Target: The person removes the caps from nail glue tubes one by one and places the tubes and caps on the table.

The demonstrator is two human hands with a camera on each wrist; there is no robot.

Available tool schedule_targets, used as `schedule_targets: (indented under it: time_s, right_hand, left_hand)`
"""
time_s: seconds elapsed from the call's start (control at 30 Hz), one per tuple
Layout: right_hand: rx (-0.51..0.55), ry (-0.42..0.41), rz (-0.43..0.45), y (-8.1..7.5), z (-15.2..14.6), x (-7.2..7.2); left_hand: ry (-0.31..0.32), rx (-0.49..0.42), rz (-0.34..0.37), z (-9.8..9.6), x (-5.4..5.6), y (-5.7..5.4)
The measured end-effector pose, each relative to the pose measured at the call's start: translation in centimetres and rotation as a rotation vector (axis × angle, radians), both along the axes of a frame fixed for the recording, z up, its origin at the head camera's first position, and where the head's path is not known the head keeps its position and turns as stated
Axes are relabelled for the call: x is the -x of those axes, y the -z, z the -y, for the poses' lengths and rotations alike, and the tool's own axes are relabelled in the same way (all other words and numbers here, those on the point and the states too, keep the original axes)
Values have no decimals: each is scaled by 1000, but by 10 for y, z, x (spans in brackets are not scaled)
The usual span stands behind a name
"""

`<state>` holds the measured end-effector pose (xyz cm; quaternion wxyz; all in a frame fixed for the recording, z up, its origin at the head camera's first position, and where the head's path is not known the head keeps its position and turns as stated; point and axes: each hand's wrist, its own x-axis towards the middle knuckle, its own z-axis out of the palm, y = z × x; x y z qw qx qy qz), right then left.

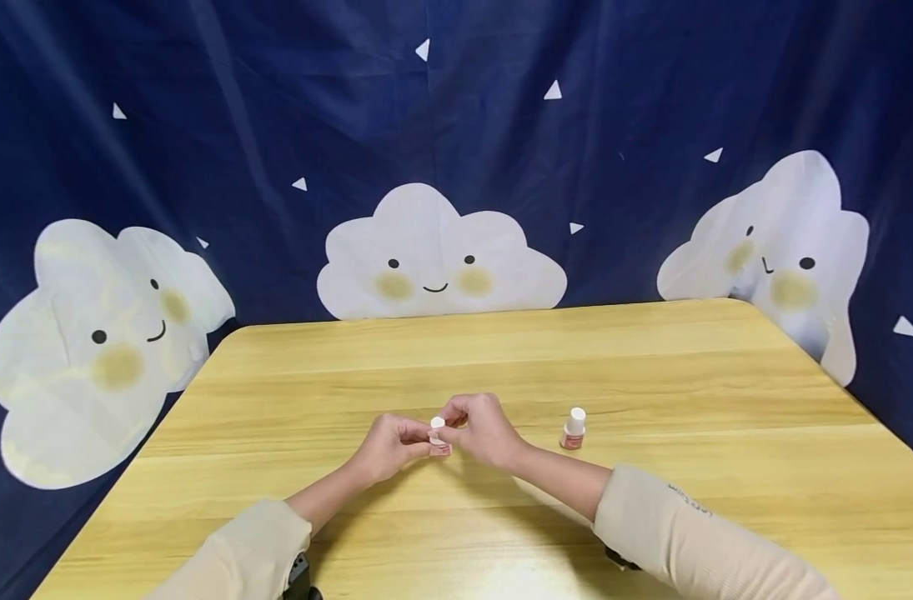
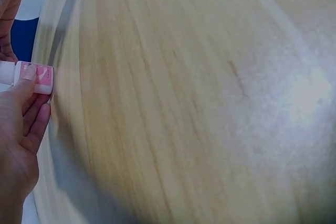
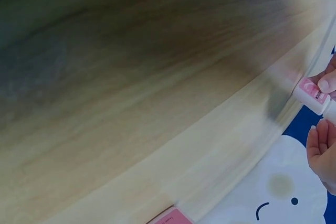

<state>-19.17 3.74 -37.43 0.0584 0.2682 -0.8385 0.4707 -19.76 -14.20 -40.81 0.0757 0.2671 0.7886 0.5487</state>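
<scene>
nearest to me, pale sleeves (image 1: 249,542) enter at the bottom of the head view, a dark device (image 1: 298,577) by the left cuff. beyond them, over the worktop (image 1: 651,358), the left hand (image 1: 384,447) is closed on a small bottle (image 2: 42,83), thumb across its pink label (image 2: 46,73). the right hand (image 1: 486,432) has thumb and fingertips drawn in around that bottle's white cap (image 1: 437,422), pinching it as far as i can tell, with only a narrow span between them. the bottle is roughly upright; i can't tell whether its base touches the wood.

i judge the step in hand to be working the cap; loosening or tightening, i can't make out. the next move, i'd say, calls for a steady left hold while the right turns the cap without tipping the bottle.

off to the right, well apart from the hands, a second bottle (image 1: 574,430) stands upright, capped. past the far edge hangs a dark blue cloth (image 1: 501,108) with smiling white clouds (image 1: 441,233).
</scene>
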Motion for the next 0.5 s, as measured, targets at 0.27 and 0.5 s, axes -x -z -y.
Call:
schedule_targets:
  time_s: [0.27, 0.5]
  right_hand:
    - [-17, -21, -8, -1, -1, 2]
    - [-48, -68, 13, -2, -3, 3]
  left_hand:
    - [-29, 41, -3, -2, -1, -3]
    - [-35, 59, -1, -1, 0, -2]
